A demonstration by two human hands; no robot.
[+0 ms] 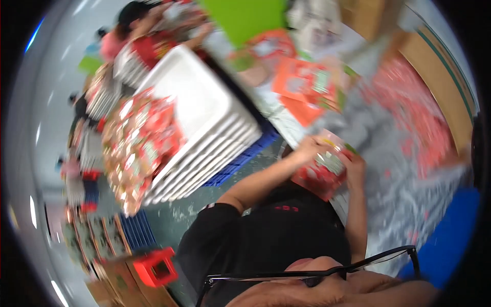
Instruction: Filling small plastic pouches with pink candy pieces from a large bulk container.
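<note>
A red packet [323, 174] with yellow, green and pale patches is seen between the hands. White trays [204, 123] are stacked on a blue crate [240, 161]. Red, multicoloured packets [140, 143] are heaped alongside. A red crate [157, 267], a green sheet [245, 18] and a black shirt [276, 230] are shown.

Whole frame is smeared with motion blur, so the print on the red packet [323, 171] between both hands is unreadable. Left hand [306, 149] fingers melt into the packet's top edge; right hand [354, 169] covers its right side. Red cards [304, 84] on the worktop [378, 133] are just blobs. Tray stack [204, 128] contents are indistinct too.
</note>
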